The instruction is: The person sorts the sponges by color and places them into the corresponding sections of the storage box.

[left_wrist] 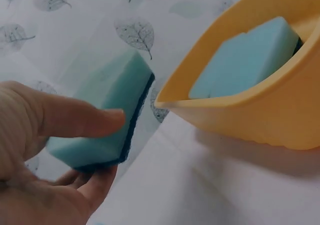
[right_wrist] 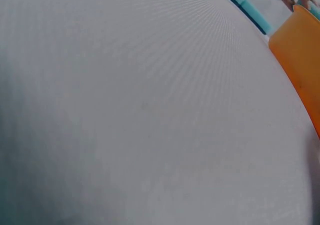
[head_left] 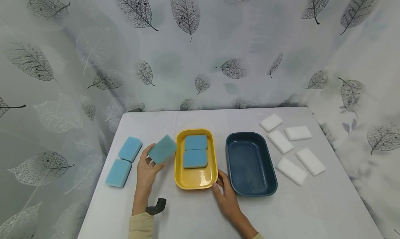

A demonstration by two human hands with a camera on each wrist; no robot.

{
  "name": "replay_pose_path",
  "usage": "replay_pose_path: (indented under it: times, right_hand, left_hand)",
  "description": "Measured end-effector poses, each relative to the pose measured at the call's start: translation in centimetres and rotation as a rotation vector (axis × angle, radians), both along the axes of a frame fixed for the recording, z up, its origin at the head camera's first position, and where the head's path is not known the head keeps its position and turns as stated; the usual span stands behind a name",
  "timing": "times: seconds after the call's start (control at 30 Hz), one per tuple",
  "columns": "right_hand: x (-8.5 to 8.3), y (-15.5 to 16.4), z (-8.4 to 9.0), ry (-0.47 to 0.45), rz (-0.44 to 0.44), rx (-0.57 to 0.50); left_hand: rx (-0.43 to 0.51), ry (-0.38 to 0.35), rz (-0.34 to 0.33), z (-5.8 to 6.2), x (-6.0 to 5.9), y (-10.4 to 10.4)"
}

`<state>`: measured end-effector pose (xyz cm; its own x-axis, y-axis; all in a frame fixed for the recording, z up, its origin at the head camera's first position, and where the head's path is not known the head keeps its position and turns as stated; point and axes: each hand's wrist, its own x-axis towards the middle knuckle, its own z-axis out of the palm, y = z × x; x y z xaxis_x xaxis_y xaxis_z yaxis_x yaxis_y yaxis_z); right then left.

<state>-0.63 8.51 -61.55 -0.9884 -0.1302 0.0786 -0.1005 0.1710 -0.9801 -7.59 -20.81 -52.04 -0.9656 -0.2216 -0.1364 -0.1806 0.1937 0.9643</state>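
Note:
My left hand (head_left: 147,166) holds a light blue sponge (head_left: 162,149) with a dark underside (left_wrist: 105,115), thumb on top and fingers beneath, just left of the yellow tray (head_left: 179,162). Two more blue sponges (head_left: 195,151) lie inside that tray (left_wrist: 260,112). My right hand (head_left: 224,190) rests at the tray's near right corner, fingers touching its rim. The right wrist view shows mostly white tabletop and an edge of the yellow tray (right_wrist: 302,55).
Two blue sponges (head_left: 123,161) lie at the table's left. A dark blue tray (head_left: 250,164) stands right of the yellow one. Several white sponges (head_left: 292,148) are spread at the right. A leaf-print curtain (head_left: 200,48) backs the table.

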Motion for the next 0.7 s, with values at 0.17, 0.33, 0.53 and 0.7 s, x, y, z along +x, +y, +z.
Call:
replay_pose_path:
  times: [0.17,0.33,0.53,0.7]
  right_hand:
    - [-0.1,0.0,-0.2,0.003,0.001,-0.002]
    - [0.0,0.0,0.0,0.0,0.0,-0.003]
    - [0.0,0.0,0.1,-0.002,-0.002,0.006]
    - [0.0,0.0,-0.3,-0.001,-0.001,0.02]
  left_hand:
    - [-0.016,-0.014,-0.103,0.4,0.0,0.4]
    - [-0.072,-0.013,-0.173,0.7,0.2,1.0]
    - [-0.145,0.038,-0.284,1.0,0.3,1.7]
    - [-0.202,0.065,-0.377,1.4,0.2,2.2]
